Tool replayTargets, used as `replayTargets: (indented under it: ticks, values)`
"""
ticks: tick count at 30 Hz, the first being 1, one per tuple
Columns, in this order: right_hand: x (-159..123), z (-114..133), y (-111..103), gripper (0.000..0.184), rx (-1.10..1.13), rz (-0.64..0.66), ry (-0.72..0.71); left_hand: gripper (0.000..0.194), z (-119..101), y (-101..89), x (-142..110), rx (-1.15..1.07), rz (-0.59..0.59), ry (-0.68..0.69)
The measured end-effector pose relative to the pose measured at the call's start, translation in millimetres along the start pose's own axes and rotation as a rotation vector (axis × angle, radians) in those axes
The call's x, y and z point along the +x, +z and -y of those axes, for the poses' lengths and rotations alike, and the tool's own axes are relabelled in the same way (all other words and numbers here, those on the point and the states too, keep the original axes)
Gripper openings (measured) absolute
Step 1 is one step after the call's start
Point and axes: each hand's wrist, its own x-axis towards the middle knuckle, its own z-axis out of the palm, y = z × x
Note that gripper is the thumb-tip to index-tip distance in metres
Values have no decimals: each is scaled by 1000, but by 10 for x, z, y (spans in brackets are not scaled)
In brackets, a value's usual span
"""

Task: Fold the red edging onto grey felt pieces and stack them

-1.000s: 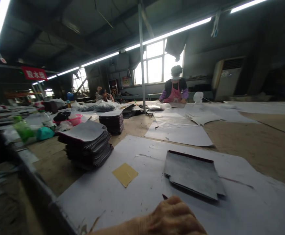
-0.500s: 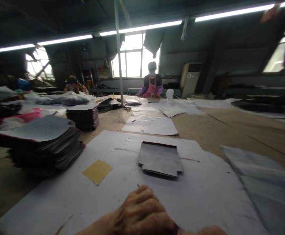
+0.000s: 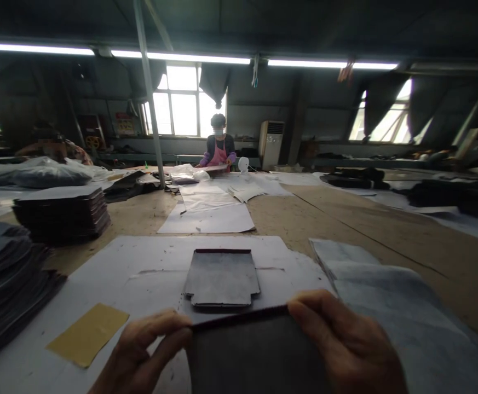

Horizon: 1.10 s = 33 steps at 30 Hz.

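While the left hand (image 3: 148,347) pinches the upper left corner of a dark panel (image 3: 255,355) at the bottom centre of the frame, the right hand (image 3: 345,345) grips its upper right corner. A grey notched panel (image 3: 222,279) (dark along its far edge) lies mid-frame on a white sheet (image 3: 152,298).

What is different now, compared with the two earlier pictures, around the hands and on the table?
The right hand, out of view at first, now shows opposite the left hand. Both pinch a dark panel by its far edge; earlier it barely showed, if at all. The view has turned right. The grey panel and yellow paper stay on the white sheet.
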Motion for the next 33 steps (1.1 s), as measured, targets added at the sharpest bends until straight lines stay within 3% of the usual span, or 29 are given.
replayTargets:
  ticks: [2,4,8,12,16,21,27,33]
  values:
    - [179,-162,136,30,137,79,257,26,30,-71,176,-95,36,-241]
    - [384,-320,305,30,225,118,417,30,77,-146,434,-178,31,-433]
    - [756,-578,655,25,175,94,456,30,334,-197,960,-117,3,-561]
    - [977,-762,908,25,-8,64,420,28,716,-33,1203,42,-20,-559]
    - [1041,-879,1059,25,-193,51,353,19,924,174,1190,293,-65,-539]
    - [1020,-912,1153,20,-276,33,272,22,960,284,1093,507,-176,-529]
    - [1051,-930,1237,20,-296,44,283,20,1076,337,1064,581,-285,-519]
    - [1059,-963,1259,24,-294,94,358,30,1042,265,1008,442,-389,-300]
